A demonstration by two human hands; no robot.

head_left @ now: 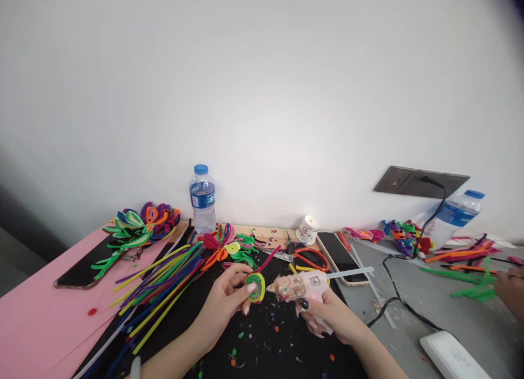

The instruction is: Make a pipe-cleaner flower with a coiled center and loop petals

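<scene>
Between the thumb and fingers of my left hand (231, 292) is a coiled pipe-cleaner disc (256, 289), green and pink inside with a yellow rim. A magenta pipe-cleaner end (269, 258) sticks up from it. My right hand (323, 312) is wrapped round the handle of a pale pink glue gun (314, 285). Its front is crusted with fuzzy scraps, and a clear glue stick (351, 272) juts from the back. The nozzle points left at the disc, very close to its edge; whether they touch I cannot tell.
Loose pipe cleaners (159, 291) lie at left near a dark phone (84, 264) and pipe-cleaner flowers (141, 226). Behind my hands are orange-handled scissors (303, 257), a paper cup (308, 229), a water bottle (202, 201) and another phone (341, 257). A black cable (395, 280) crosses the right side, near another person's hand (510, 291).
</scene>
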